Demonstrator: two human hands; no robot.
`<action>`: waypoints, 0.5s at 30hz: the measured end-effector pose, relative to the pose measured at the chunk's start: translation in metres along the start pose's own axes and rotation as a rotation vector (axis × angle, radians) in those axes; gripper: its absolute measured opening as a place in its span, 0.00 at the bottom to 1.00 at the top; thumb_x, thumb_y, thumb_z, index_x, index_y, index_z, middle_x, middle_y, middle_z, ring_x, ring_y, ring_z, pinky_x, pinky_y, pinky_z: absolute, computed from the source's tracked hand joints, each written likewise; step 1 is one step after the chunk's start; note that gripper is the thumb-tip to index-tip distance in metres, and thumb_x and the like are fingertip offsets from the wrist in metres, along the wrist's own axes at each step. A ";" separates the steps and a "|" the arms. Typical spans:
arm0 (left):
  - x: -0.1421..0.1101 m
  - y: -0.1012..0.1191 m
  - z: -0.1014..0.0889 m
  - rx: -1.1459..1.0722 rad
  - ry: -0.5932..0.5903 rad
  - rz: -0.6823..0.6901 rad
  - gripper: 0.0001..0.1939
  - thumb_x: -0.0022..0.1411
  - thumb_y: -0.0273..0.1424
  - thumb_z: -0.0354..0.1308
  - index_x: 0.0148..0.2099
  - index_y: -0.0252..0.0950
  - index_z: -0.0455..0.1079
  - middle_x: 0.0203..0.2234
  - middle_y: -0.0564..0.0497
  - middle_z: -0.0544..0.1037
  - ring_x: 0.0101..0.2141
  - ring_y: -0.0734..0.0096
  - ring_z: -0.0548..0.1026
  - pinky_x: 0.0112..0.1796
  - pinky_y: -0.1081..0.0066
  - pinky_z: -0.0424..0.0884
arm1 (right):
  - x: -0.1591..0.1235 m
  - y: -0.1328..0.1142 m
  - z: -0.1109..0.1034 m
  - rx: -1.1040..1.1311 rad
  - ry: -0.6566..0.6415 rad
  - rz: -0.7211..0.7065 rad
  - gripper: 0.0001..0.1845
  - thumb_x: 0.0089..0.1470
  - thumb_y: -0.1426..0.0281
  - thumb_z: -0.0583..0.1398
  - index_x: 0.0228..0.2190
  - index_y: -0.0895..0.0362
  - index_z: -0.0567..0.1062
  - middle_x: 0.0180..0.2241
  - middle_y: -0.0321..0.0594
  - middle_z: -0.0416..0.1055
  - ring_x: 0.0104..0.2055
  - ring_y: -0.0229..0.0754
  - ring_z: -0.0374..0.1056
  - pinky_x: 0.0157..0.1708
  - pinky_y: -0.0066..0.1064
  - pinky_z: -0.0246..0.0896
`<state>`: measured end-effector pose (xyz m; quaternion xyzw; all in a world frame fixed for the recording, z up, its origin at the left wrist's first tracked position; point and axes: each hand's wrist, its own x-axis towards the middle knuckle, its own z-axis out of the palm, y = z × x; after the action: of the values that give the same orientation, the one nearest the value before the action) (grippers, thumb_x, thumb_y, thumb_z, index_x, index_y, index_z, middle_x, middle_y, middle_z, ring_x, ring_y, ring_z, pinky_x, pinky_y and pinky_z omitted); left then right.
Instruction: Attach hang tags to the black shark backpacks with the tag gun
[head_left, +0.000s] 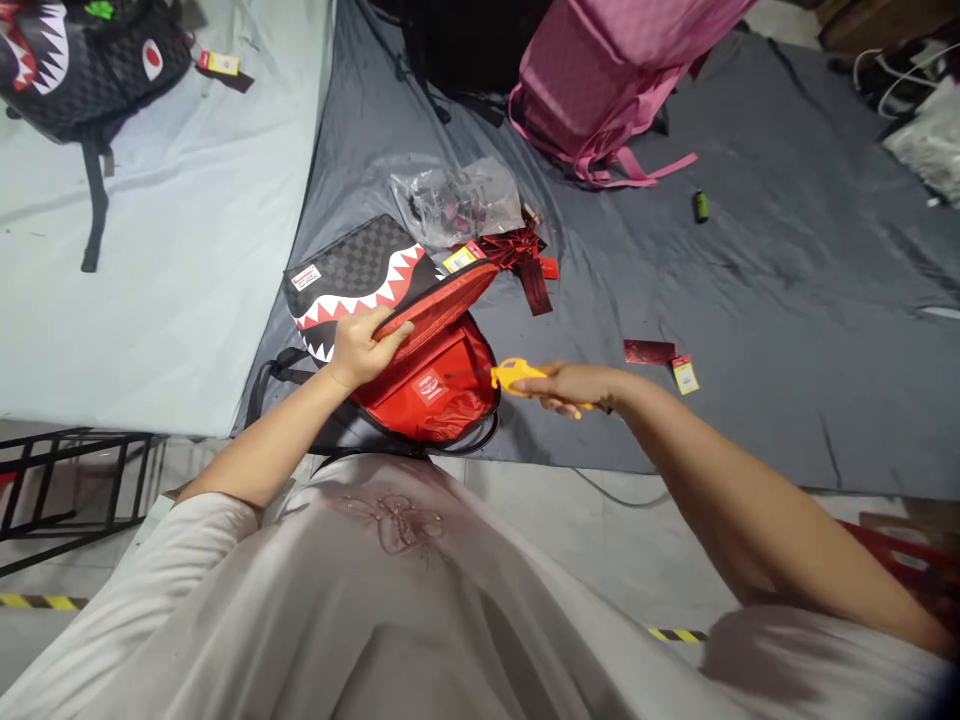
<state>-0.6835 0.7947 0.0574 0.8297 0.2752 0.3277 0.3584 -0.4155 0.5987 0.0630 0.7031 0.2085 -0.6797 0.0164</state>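
Observation:
A black checkered backpack (352,265) with a red-and-white shark-mouth print lies unzipped on the grey cloth. Its red lining (450,400) and a white inner label (431,388) show. My left hand (367,348) is closed on the edge of its front panel, lifting it up and back. Wrapped in my right hand (574,387) is a yellow air blow gun (517,376), whose thin dark nozzle points left into the opening. A yellow-and-white tag (461,257) sits by the panel's far edge.
Behind the backpack lie a clear plastic bag (465,200) and red tag strips (517,250). A loose tag (684,374) and a small green-and-black item (700,207) lie to the right. A pink backpack (600,80) and another shark-print backpack (112,65) stand farther back.

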 end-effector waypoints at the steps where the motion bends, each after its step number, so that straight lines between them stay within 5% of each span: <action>1: 0.001 -0.001 0.000 -0.002 0.010 -0.019 0.25 0.62 0.48 0.54 0.21 0.38 0.55 0.14 0.58 0.55 0.18 0.77 0.55 0.23 0.71 0.52 | 0.003 0.006 -0.001 0.140 0.019 -0.056 0.17 0.59 0.53 0.59 0.31 0.55 0.65 0.15 0.26 0.55 0.12 0.31 0.49 0.15 0.24 0.46; 7: 0.000 0.002 0.001 0.003 -0.030 -0.035 0.22 0.63 0.45 0.55 0.22 0.38 0.57 0.15 0.57 0.58 0.18 0.77 0.57 0.23 0.72 0.53 | 0.027 0.032 0.024 0.572 0.055 -0.220 0.24 0.55 0.46 0.58 0.34 0.55 0.64 0.13 0.20 0.47 0.13 0.30 0.43 0.16 0.23 0.47; 11: -0.001 0.005 0.002 -0.018 -0.071 -0.023 0.22 0.63 0.44 0.55 0.22 0.38 0.58 0.15 0.58 0.58 0.17 0.78 0.57 0.23 0.73 0.54 | 0.023 0.046 0.041 0.493 -0.013 -0.232 0.29 0.48 0.42 0.61 0.34 0.55 0.65 0.13 0.21 0.49 0.13 0.31 0.46 0.16 0.24 0.47; 15: -0.004 0.005 0.007 -0.043 -0.109 -0.037 0.22 0.62 0.46 0.56 0.22 0.38 0.59 0.15 0.58 0.59 0.18 0.77 0.58 0.24 0.73 0.54 | -0.002 0.048 0.024 0.296 0.008 -0.086 0.21 0.52 0.50 0.63 0.31 0.55 0.68 0.12 0.25 0.54 0.11 0.29 0.47 0.14 0.25 0.42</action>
<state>-0.6795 0.7858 0.0559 0.8332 0.2634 0.2811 0.3966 -0.4228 0.5476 0.0504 0.6909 0.1357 -0.7004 -0.1173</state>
